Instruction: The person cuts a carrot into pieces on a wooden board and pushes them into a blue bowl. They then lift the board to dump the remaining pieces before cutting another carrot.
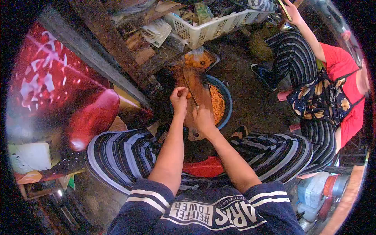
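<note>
My right hand [203,118] is closed round the handle of a knife [191,89], whose long thin blade points away from me over a wooden cutting board [201,80]. Beside the blade, my left hand [180,98] has its fingers curled in, with a small orange vegetable piece [189,95] at its fingertips. The board lies across a blue basin [228,102]. Small orange diced pieces [216,103], which look like carrot, fill the basin's visible right side; the board hides part of them. More orange pieces [197,60] sit in a tray beyond the board.
A white plastic crate [203,33] full of items stands on a wooden shelf [166,58] ahead. At the right sits another person [333,90] in a red top, holding something thin and long. A shiny red sack-like surface [58,74] fills the left.
</note>
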A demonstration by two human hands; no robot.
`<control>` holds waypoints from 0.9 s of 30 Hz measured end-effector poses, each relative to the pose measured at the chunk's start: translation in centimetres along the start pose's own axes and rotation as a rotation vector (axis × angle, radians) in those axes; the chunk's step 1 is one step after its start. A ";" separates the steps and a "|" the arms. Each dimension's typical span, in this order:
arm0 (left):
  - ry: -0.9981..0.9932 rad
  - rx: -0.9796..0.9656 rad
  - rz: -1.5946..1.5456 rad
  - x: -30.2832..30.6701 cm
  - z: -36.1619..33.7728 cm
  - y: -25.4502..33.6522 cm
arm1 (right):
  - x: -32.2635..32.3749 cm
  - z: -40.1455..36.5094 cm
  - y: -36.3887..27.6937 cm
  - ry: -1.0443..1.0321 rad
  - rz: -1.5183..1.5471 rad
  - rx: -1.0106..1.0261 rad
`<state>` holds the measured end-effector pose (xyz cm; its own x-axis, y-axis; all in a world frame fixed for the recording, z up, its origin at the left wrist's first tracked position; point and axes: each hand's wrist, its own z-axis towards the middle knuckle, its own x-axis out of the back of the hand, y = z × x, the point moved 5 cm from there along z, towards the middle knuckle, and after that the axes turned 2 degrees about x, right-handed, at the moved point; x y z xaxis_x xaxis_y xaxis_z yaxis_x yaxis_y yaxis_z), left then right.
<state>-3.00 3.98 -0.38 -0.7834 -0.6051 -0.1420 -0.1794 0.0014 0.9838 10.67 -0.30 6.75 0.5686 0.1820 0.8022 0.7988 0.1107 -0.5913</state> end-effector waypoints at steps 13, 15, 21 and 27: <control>-0.068 0.071 -0.129 -0.8 -0.5 1.9 | -0.5 1.2 0.2 0.009 -0.025 -0.002; -0.078 0.091 -0.151 -0.7 -0.5 2.1 | -0.7 1.4 0.4 0.002 -0.023 -0.010; -0.083 0.032 -0.085 -0.2 -0.5 2.7 | -0.8 1.2 -0.2 -0.025 -0.062 0.034; -0.131 0.071 -0.152 0.0 -0.4 1.2 | -3.1 1.9 1.5 -0.084 -0.039 -0.075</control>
<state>-3.05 3.67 0.89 -0.8139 -0.4937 -0.3061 -0.3396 -0.0231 0.9403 9.76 1.11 3.22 0.5212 0.2602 0.8128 0.8341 0.0461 -0.5497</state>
